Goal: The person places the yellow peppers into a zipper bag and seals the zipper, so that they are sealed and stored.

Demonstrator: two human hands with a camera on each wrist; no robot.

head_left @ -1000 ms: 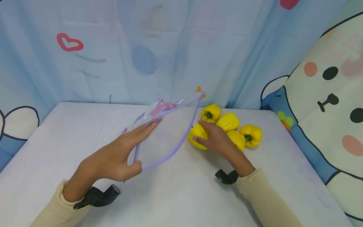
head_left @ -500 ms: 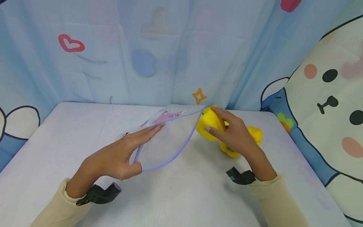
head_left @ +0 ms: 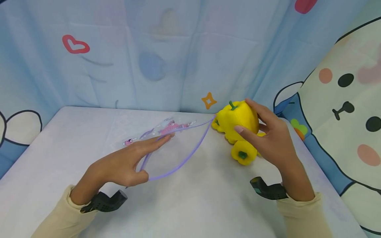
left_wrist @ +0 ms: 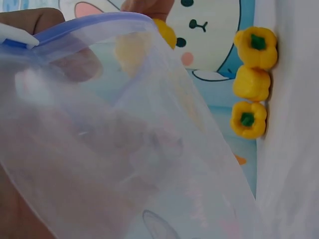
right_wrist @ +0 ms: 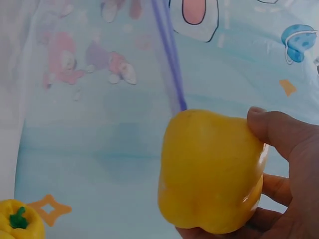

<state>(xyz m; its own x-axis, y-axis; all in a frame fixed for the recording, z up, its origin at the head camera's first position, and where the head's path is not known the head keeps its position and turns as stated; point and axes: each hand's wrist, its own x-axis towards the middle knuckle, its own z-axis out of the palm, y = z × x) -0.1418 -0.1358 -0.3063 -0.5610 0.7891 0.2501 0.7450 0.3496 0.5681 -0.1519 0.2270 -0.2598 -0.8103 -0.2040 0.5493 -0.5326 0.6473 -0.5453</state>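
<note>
My right hand (head_left: 272, 137) grips a yellow bell pepper (head_left: 236, 117), stem end up, thumb on its near side; in the right wrist view this pepper (right_wrist: 212, 169) overlaps the purple edge of a bag. My left hand (head_left: 125, 165) holds that clear zip bag (head_left: 181, 165) by its purple-edged mouth, thumb and fingers spread wide so the mouth gapes to the right. A white slider (left_wrist: 17, 36) sits on the zip in the left wrist view. Part of the left hand shows hazily through the film. Pink printed figures (head_left: 172, 126) mark the bag's far side.
More yellow peppers with green stems lie on the white table (head_left: 190, 211) beneath and behind the held one, among them a near pepper (head_left: 244, 153). A blue patterned curtain (head_left: 119, 66) hangs along the back. A dark wrist camera (head_left: 104, 201) sits on each wrist.
The right hand has lifted a pepper from the group, moved right with it and turned its stem up. The bag's far end has sunk slightly; the left hand has hardly moved.
</note>
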